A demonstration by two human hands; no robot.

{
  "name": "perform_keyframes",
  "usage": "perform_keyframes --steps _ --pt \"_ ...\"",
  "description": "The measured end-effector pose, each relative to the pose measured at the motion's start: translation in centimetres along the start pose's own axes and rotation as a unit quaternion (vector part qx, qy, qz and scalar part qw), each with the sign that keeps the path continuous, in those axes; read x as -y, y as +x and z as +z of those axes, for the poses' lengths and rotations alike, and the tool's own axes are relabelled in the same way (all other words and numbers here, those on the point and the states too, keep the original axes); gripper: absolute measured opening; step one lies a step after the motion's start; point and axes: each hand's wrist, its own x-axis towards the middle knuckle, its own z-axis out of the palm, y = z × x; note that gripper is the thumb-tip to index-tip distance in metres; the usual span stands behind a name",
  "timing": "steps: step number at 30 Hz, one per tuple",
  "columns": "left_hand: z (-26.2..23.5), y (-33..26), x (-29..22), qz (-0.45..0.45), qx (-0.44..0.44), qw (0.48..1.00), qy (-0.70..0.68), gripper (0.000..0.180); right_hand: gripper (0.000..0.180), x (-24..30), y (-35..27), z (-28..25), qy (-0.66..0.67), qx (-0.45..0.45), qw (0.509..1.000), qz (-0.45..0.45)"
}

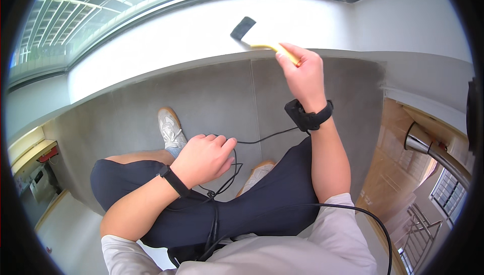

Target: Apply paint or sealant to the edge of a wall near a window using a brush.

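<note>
Right hand (305, 74) closed round one yellow-handled, black rectangular-headed tool (267, 47) over one white ledge (176, 43); left hand (203, 160) half-curled, can't tell if holding anything. Two black wristbands (175, 181).

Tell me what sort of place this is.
Probably an indoor spot beside a window: the window shows slatted structures outside, and a white ledge runs below the glass.

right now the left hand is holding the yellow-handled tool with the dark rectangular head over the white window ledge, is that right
Not quite: the head view shows the right hand, not the left, holding the yellow-handled tool with the dark rectangular head over the white window ledge.
</note>
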Motion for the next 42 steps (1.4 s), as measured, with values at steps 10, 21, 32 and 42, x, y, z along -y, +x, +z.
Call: perform_keyframes --steps 10,21,32,42 --pt "1.4 -0.4 -0.7 0.020 0.028 0.999 -0.003 0.031 0.030 -0.2 -0.8 1.2 0.037 0.077 0.996 0.009" --pt "1.8 -0.5 -0.6 0.013 0.012 1.000 0.012 0.029 0.028 -1.0 -1.3 1.4 0.031 -0.012 0.999 -0.002" --pt "1.7 -0.4 -0.8 0.020 0.032 0.999 0.014 0.027 0.027 0.4 -2.3 3.6 0.016 0.063 0.996 -0.064" --pt "1.9 -0.7 -0.8 0.009 0.026 1.000 0.015 0.026 0.027 0.4 -2.4 3.8 0.006 0.031 0.999 -0.033"
